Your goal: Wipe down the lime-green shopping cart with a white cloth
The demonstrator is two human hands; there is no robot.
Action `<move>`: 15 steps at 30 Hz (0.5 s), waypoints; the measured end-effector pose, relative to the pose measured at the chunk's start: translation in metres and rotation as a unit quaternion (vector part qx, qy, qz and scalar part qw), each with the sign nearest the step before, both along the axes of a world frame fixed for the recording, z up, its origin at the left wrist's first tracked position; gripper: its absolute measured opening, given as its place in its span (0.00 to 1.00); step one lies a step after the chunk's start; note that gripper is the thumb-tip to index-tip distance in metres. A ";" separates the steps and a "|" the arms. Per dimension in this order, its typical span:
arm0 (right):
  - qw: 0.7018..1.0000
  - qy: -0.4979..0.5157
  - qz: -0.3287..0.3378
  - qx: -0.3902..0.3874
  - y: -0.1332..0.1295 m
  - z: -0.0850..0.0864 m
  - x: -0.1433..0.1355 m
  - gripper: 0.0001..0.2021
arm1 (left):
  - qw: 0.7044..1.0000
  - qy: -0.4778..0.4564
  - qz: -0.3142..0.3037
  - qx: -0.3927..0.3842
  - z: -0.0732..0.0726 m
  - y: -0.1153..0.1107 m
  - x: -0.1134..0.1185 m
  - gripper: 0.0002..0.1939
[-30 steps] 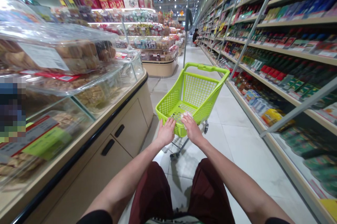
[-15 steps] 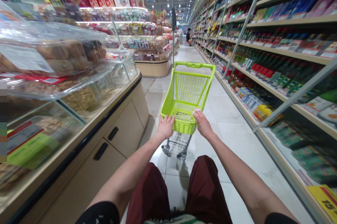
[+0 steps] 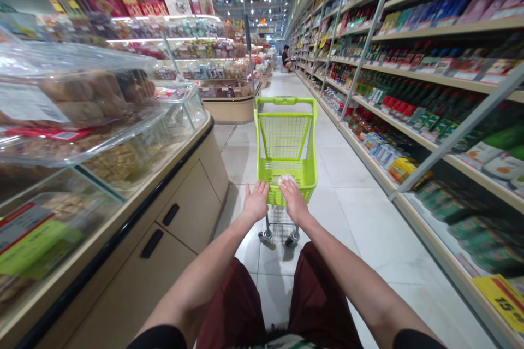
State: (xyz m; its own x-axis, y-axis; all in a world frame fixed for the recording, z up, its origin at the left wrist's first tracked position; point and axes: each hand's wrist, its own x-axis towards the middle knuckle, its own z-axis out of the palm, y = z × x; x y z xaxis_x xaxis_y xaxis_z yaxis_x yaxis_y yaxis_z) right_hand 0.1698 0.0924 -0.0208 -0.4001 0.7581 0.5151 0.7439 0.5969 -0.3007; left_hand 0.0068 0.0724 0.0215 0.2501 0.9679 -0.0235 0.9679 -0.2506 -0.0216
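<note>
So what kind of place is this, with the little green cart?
Most likely a supermarket. Long shelves of packaged goods line the aisle, a glass bakery case stands opposite, and both hands, left and right, rest on a green shopping cart.

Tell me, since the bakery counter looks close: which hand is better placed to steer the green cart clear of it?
Probably left hand: it rests on the green cart rim nearest the bakery counter.

Supermarket aisle: long stocked shelves (image 3: 413, 92) right, glass bakery display case (image 3: 102, 136) left, green shopping cart (image 3: 286, 144) on tiled floor (image 3: 360, 212).
</note>
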 end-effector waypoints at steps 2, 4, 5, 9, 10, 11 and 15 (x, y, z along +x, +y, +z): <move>1.000 -0.005 -0.012 0.003 0.001 0.003 0.012 0.20 | 1.000 -0.003 0.000 0.000 0.001 -0.002 -0.001 0.36; 0.999 -0.001 -0.044 0.014 0.001 0.005 0.033 0.20 | 1.000 -0.011 -0.002 -0.001 0.001 -0.003 -0.003 0.36; 0.998 0.003 -0.065 0.019 0.001 0.005 0.043 0.20 | 1.000 -0.016 -0.002 -0.001 0.001 -0.004 -0.003 0.36; 0.994 0.016 -0.104 0.022 -0.003 0.003 0.053 0.21 | 0.999 -0.030 0.011 -0.010 0.001 -0.005 0.001 0.36; 0.995 0.018 -0.093 0.018 -0.004 0.002 0.045 0.22 | 0.999 -0.032 0.015 -0.015 0.001 -0.004 0.002 0.36; 0.997 0.020 -0.075 0.013 -0.006 0.000 0.034 0.21 | 0.999 -0.034 0.015 -0.021 0.002 -0.005 0.003 0.36; 1.000 0.024 -0.006 0.004 -0.008 -0.003 -0.015 0.21 | 0.999 -0.037 0.011 -0.026 0.005 -0.007 0.003 0.36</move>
State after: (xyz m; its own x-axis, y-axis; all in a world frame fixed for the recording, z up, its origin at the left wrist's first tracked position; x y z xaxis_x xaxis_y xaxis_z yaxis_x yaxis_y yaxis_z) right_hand 0.1551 0.0842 -0.0235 -0.3663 0.7578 0.5400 0.7352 0.5914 -0.3313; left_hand 0.0097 0.0652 0.0262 0.2325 0.9710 -0.0555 0.9714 -0.2290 0.0634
